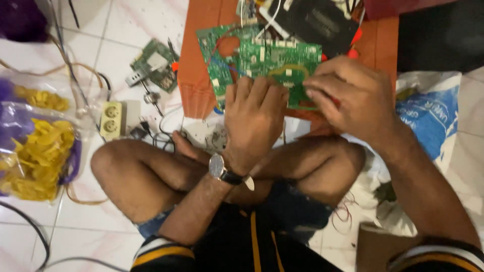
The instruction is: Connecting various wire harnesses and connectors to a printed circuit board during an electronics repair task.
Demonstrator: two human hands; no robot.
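White tiled floor; far, orange stool bearing green circuit boards; left, socket strip, bag of yellow pieces.

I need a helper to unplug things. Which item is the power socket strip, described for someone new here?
Start at the orange board ahead of the knees and look left across the white tiles. The socket strip lies beside tangled cables: cream-coloured, with two round outlets, unlike the green circuit boards nearby.
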